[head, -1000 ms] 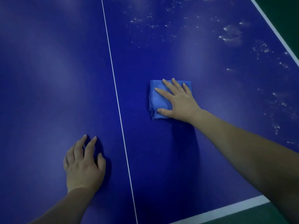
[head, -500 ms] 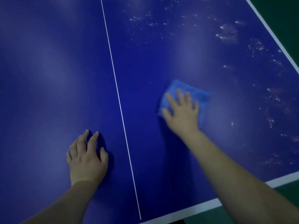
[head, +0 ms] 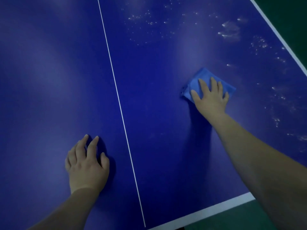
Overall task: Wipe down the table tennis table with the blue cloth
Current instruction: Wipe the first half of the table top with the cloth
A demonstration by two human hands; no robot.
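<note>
The dark blue table tennis table (head: 157,130) fills the view, split by a thin white centre line. A folded blue cloth (head: 204,77) lies flat on the right half. My right hand (head: 210,97) presses down on it with fingers spread and straight. My left hand (head: 86,163) rests flat on the left half, near the front edge and just left of the centre line, holding nothing. White dusty specks (head: 230,30) cover the far right part of the surface, beyond and to the right of the cloth.
A white border line (head: 207,211) marks the near edge, and another (head: 282,39) runs along the right side. Dark green floor (head: 290,14) shows past both edges.
My right hand has slid the cloth to the right, away from the centre line and toward the speckled area. My left hand has stayed where it was.
</note>
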